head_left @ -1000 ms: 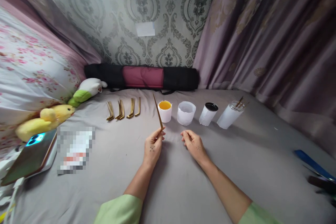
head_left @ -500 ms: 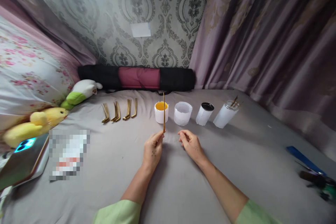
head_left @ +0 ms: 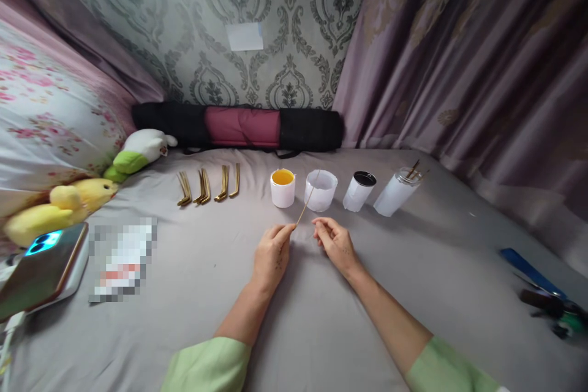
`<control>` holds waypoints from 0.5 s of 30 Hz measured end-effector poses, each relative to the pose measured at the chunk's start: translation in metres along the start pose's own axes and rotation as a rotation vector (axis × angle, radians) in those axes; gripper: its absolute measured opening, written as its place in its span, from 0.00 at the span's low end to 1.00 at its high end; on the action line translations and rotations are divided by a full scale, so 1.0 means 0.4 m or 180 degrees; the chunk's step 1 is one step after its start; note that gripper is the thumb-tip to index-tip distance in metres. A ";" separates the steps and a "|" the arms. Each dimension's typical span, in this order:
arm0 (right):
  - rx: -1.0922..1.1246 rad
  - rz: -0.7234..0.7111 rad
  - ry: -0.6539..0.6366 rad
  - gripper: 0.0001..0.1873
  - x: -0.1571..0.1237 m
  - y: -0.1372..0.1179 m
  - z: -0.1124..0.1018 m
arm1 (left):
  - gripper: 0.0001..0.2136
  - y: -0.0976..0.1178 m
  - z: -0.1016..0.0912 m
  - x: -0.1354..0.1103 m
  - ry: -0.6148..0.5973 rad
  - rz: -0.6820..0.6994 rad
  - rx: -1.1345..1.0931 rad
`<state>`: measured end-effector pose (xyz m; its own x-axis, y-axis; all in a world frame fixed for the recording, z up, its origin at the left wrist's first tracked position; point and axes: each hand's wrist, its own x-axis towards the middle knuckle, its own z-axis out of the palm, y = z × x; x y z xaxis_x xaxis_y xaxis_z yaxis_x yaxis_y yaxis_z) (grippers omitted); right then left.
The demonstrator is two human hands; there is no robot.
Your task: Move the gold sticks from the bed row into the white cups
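Observation:
My left hand (head_left: 272, 252) pinches a thin golden-brown stick (head_left: 309, 199) near its lower end; it slants up to the right, its tip in front of a white cup. To the right, my right hand (head_left: 334, 244) is closed with fingers curled and thumb against them; whether anything is in them I cannot make out. Beyond the hands stand a white-wrapped cup with a yellow inside (head_left: 282, 193), a whitish cup (head_left: 320, 196), a white-wrapped can with a dark inside (head_left: 359, 196) and a white-wrapped glass jar (head_left: 395, 197) holding several brown sticks (head_left: 414, 168).
Bent golden rods (head_left: 202, 190) lie in several bunches left of the cups. A phone (head_left: 50, 269), a blurred-out packet (head_left: 124, 260) and plush toys (head_left: 64, 202) are at left. Behind lies a black and maroon roll (head_left: 241, 128); a blue strip (head_left: 533, 272) lies at right.
The stick in my left hand has tipped from upright to a slant toward the right. My right hand has barely moved. The view has tilted slightly down.

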<state>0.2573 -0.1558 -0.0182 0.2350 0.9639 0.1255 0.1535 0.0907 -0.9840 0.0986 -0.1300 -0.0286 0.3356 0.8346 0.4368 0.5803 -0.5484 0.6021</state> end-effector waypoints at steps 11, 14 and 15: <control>0.0346 0.0076 -0.0065 0.15 -0.003 -0.008 -0.005 | 0.15 0.011 -0.001 -0.002 -0.0247 0.0317 0.0580; 0.0497 0.0182 -0.0107 0.16 -0.002 -0.008 -0.007 | 0.15 0.017 -0.003 -0.002 -0.0313 0.0380 0.0727; 0.0543 0.0208 -0.0122 0.17 -0.002 -0.009 -0.007 | 0.15 0.019 -0.003 -0.003 -0.0345 0.0403 0.0768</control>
<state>0.2592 -0.1578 -0.0143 0.2018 0.9777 0.0589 -0.0265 0.0656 -0.9975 0.1017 -0.1350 -0.0237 0.4863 0.7681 0.4166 0.6841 -0.6313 0.3654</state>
